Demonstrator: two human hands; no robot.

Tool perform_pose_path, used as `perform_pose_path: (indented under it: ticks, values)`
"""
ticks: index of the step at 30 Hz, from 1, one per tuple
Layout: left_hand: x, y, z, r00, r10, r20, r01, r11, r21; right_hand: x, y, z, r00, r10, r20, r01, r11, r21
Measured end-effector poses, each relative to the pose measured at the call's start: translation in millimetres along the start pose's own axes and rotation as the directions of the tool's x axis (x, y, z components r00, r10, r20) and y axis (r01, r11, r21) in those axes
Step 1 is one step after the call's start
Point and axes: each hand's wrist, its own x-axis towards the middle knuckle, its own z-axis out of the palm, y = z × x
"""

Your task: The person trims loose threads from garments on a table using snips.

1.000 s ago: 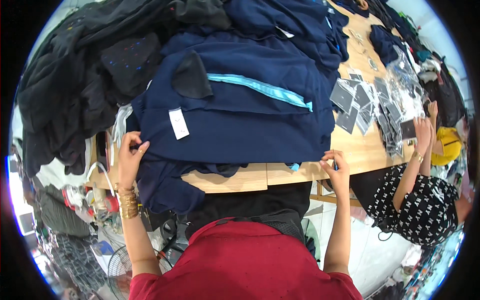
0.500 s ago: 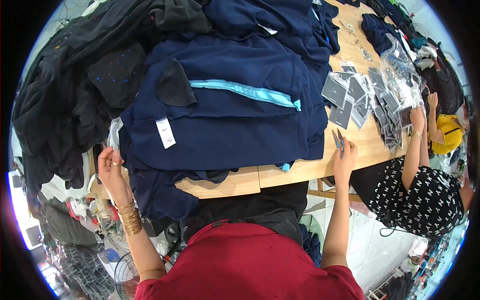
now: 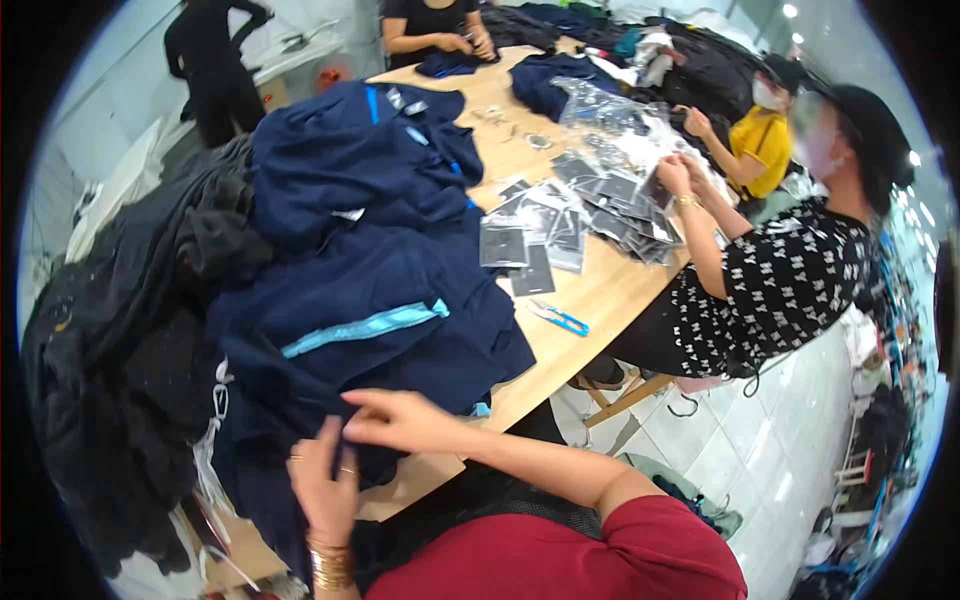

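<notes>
A dark navy garment point(image 3: 400, 285) with a light turquoise strip point(image 3: 370, 325) lies spread on the table in front of me. My left hand point(image 3: 325, 490), with gold bangles at the wrist, is over its near left part, fingers apart. Reaching in from the right, my right hand point(image 3: 400, 420) comes close to the left one above the same cloth. Its index finger and thumb are apart, and I see nothing between them. Blue-handled thread snips point(image 3: 562, 319) lie on the wooden table point(image 3: 515, 405), right of the garment and away from both hands.
More navy garments point(image 3: 350, 165) are stacked beyond. Black fabric point(image 3: 130, 390) is heaped at the left. Dark cards in clear sleeves point(image 3: 540, 225) cover the table's right side, where a co-worker in a black patterned top point(image 3: 790, 285) sits handling them. Others work farther back.
My right hand has let go of the thread snips, now on the table, and moved left beside my left hand. The view has turned. The black patch and white tag no longer show on the near garment.
</notes>
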Motion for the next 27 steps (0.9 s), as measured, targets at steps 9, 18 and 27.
perform_pose_path:
  ticks: [9, 18, 27]
  values:
    - [26, 6, -24, 0.950, 0.240, -0.199, -0.250, 0.968, -0.027, -6, -34, 2, 0.959, -0.209, 0.191, 0.186, 0.974, 0.129]
    - [62, -23, -56, 0.813, 0.193, 0.549, 0.308, 0.658, -0.687, -45, -82, -96, 0.964, -0.241, -0.114, 0.166, 0.877, -0.451]
    - [65, 88, -28, 0.780, -0.064, 0.623, 0.537, 0.579, -0.613, -42, 41, -15, 0.887, -0.359, -0.292, 0.247, 0.901, -0.357]
